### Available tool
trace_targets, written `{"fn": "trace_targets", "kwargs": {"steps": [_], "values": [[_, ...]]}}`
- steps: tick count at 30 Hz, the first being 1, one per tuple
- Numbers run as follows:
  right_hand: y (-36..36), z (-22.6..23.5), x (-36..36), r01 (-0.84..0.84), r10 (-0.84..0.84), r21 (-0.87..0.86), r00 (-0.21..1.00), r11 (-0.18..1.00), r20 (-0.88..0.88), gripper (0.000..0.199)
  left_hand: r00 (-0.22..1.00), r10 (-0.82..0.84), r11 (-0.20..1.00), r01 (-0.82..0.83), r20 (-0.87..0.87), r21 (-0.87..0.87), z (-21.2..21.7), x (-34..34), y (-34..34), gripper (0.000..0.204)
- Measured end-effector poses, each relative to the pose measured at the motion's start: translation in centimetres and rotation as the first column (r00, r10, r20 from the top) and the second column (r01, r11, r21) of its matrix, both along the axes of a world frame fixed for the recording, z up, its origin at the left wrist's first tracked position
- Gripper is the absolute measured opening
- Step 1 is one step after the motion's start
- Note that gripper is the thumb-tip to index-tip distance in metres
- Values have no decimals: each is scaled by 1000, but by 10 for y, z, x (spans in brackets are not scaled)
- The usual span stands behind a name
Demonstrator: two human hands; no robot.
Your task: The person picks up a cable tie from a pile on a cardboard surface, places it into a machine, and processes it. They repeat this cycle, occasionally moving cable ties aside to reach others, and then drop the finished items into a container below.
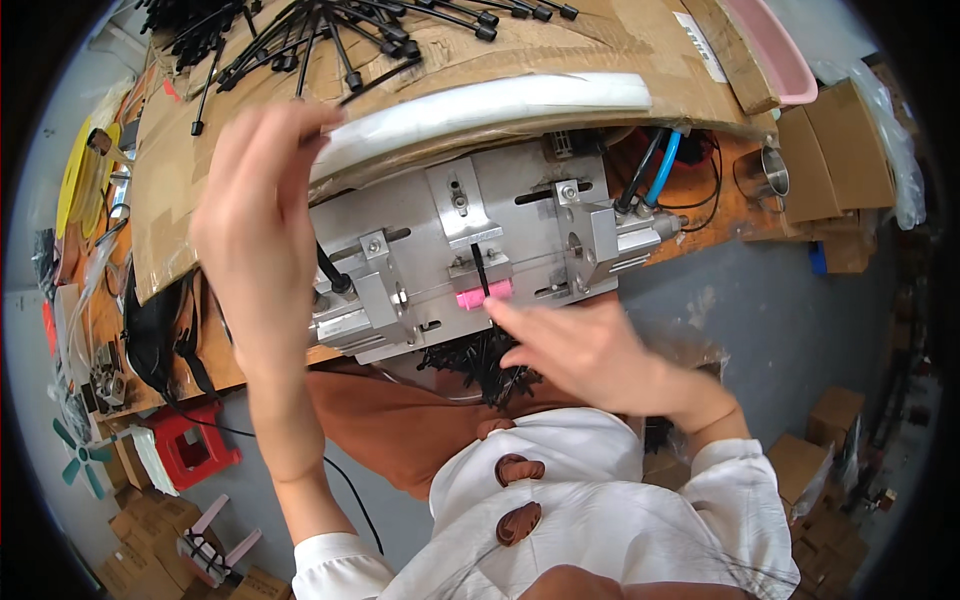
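My left hand point(255, 215), slightly blurred, is raised over the left part of the cardboard sheet. Its fingertips are pinched at the end of a thin black rod point(380, 80). Centred on the metal fixture point(525, 215), another black rod point(481, 268) lies across a pink block point(484, 294). My right hand point(590, 350) reaches in from the right, index finger stretched to that rod's near end and thumb apart; the curled fingers are partly hidden. Metal clamp blocks stand left point(375, 290) and right point(592, 240) of the pink block.
Several black rods with thick ends point(350, 40) lie on the cardboard point(600, 50). A white padded strip point(500, 100) lines its near edge. More black pieces point(485, 368) are heaped below the fixture. A blue tube point(660, 170), a metal cup point(762, 172) and a red stool point(195, 445) are around.
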State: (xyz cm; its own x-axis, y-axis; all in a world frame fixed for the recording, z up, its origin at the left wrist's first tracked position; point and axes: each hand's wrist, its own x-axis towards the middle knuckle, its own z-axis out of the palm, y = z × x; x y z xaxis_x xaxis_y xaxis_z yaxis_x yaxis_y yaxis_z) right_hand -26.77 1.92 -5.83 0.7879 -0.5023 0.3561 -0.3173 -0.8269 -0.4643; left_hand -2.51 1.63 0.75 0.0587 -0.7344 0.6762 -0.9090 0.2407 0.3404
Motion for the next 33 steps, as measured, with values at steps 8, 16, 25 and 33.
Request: {"fn": "trace_targets", "kwargs": {"steps": [8,16,25,33], "values": [[-196,89,40,264,-331,-603,943,753,0,27,984,174,985,-173,-38,24,-43,-28,62,35],[-198,118,15,145,-218,450,969,881,114,21,998,37,939,-17,-51,344,-94,-102,109,77],[-99,91,-20,112,-312,369,778,923,545,13,997,-35,885,-5,76,466,-94,-106,97,66],[16,-22,-9,91,-76,-61,975,994,208,60,970,224,965,-234,93,119,-22,-30,34,49]]}}
